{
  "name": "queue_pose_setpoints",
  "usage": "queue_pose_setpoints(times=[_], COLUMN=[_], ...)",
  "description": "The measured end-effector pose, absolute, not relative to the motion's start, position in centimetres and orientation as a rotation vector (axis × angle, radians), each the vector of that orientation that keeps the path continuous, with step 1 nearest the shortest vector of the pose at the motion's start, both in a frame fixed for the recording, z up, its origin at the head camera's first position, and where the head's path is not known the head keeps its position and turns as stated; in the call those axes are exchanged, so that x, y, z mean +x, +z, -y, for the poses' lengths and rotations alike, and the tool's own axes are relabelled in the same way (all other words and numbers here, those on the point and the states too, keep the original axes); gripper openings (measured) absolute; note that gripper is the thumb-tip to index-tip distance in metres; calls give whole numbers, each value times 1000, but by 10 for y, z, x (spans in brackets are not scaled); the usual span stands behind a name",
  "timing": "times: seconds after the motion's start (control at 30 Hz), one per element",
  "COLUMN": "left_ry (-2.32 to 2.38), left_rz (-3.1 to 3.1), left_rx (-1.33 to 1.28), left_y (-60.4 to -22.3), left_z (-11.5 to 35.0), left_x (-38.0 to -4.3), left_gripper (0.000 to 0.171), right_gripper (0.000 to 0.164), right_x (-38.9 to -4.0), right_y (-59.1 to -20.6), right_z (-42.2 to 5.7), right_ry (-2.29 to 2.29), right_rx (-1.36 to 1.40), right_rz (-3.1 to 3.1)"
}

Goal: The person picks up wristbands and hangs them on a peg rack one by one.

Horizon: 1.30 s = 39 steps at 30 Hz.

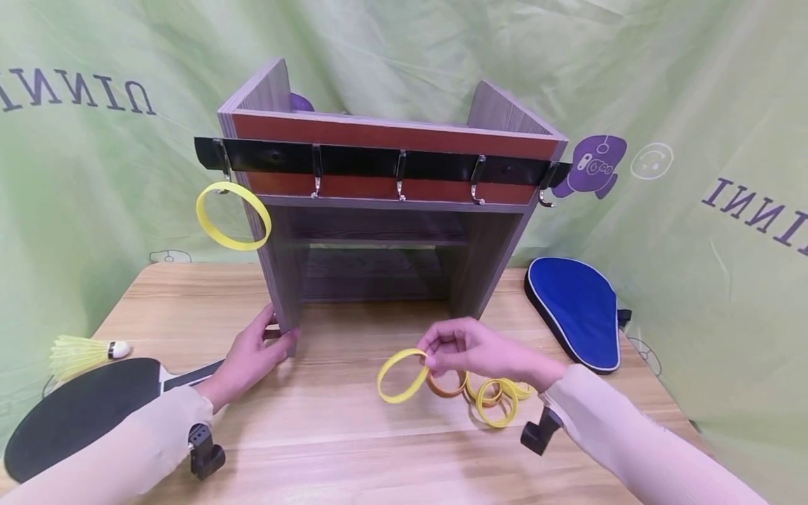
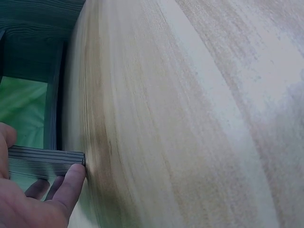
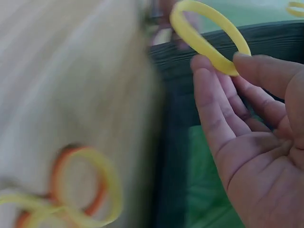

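1. Nearest, on the table (image 1: pixel 328 456): loose yellow rings (image 1: pixel 515 400) overlapping w/ orange ones (image 1: pixel 445 394); exact no. hard to tell, partly hidden & blurred.
2. R hand (image 1: pixel 473 347): thumb + fingertips pinch one yellow ring (image 1: pixel 394 400), held above the table just L of the pile.
3. L hand (image 1: pixel 252 358), well apart from R, grips bottom front of shelf unit's (image 1: pixel 499 259) L side panel.
4. Far L: dark paddle (image 1: pixel 88 407), then shuttlecock (image 1: pixel 85 354).
5. Far R: blue case (image 1: pixel 574 312).
6. Up top: black hook rail (image 1: pixel 360 160), another yellow ring (image 1: pixel 236 244) hanging at leftmost hook.
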<state>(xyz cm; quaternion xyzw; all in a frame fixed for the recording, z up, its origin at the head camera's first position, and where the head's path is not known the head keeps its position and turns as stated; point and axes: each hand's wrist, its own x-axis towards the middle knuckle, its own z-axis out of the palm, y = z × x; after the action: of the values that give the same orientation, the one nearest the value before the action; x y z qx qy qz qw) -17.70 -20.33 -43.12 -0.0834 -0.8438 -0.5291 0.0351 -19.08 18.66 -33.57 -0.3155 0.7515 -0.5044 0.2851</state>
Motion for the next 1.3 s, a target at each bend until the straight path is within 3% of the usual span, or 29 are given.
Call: queue_pose_setpoints(times=[0.4,0.57,0.93,1.3], left_ry=[-1625,-1622,-1565,-1566], left_rz=[2588,2590,2605,2604], left_rx=[-262,-273,-283,-291], left_y=[-434,-434,-432,-434], left_z=[205,205,205,205], left_x=[-179,-179,-180,-180], left_gripper=[59,60,62,61], right_gripper=[28,21,25,21], right_x=[-200,-198,-189,-186], right_y=[-283,-273,-244,-240], right_z=[-132,-104,-52,-32], right_ry=[-1770,-2046,-2363,-2486], right_rx=[-783,-721,-746,-602], right_rz=[-1994,-1790,-1489,-1584])
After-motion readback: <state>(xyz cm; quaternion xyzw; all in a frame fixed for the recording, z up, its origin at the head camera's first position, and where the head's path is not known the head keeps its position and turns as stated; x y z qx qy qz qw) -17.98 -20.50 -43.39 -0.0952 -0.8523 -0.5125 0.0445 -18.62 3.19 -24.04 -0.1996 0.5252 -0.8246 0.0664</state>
